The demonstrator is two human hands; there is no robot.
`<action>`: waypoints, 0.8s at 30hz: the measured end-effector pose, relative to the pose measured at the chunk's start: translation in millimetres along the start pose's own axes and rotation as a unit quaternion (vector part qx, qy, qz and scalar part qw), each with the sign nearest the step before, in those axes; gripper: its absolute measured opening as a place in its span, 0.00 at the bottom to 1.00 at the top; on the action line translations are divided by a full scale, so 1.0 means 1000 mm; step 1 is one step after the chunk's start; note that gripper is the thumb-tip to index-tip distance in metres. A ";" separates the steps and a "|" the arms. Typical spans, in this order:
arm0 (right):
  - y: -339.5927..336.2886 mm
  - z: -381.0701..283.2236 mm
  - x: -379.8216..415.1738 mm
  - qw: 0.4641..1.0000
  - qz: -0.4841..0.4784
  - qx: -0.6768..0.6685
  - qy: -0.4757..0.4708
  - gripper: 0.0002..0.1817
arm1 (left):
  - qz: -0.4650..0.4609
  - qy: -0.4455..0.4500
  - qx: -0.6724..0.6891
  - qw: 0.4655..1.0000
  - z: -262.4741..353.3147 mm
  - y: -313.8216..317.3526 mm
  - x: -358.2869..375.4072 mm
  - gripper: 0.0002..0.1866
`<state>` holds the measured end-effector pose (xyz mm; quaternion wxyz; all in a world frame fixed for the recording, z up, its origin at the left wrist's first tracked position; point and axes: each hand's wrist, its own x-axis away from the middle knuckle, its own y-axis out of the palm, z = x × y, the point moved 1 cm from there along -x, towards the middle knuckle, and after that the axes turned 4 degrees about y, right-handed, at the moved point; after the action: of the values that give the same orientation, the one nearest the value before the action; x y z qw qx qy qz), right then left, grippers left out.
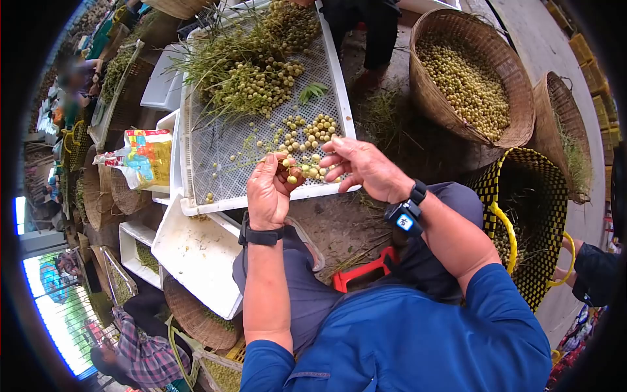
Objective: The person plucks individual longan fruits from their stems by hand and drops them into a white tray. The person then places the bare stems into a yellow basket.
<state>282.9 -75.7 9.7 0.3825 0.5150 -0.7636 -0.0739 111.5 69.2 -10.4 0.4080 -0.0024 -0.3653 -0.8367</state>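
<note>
My left hand (268,196) is closed on a small sprig of round yellow-green fruits (292,179), pinched at its thin stems. To its right, my right hand (373,171) hovers with fingers apart and slightly curled over loose fruits (318,130); nothing shows in its grasp. Both hands are above the near edge of a white mesh tray (232,159). Farther back on that tray lies a large heap of fruit bunches (258,78) with long green stems. A small green leaf (313,91) rests near the heap.
A wicker basket (428,85) full of loose fruits stands back right, with a black-and-yellow woven basket (562,196) nearer me. White foam boxes (196,251) and a colorful plastic bag (147,157) lie left. Something red (359,271) is by my legs. Other people sit nearby.
</note>
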 end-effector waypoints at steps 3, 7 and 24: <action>0.010 0.005 -0.002 0.999 -0.032 -0.031 0.026 0.23 | -0.005 -0.005 -0.014 1.000 0.000 0.002 0.001 0.13; 0.009 0.017 -0.017 0.999 -0.030 0.008 -0.020 0.18 | -0.004 -0.004 -0.029 1.000 -0.001 0.000 0.001 0.13; 0.023 0.024 -0.023 0.996 -0.047 -0.068 0.018 0.25 | 0.044 -0.026 -0.013 0.999 -0.004 -0.005 -0.004 0.13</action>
<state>254.4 -53.1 -7.4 0.4261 0.5249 -0.7245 -0.1341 111.7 71.7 -17.8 0.4344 -0.0453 -0.3648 -0.8223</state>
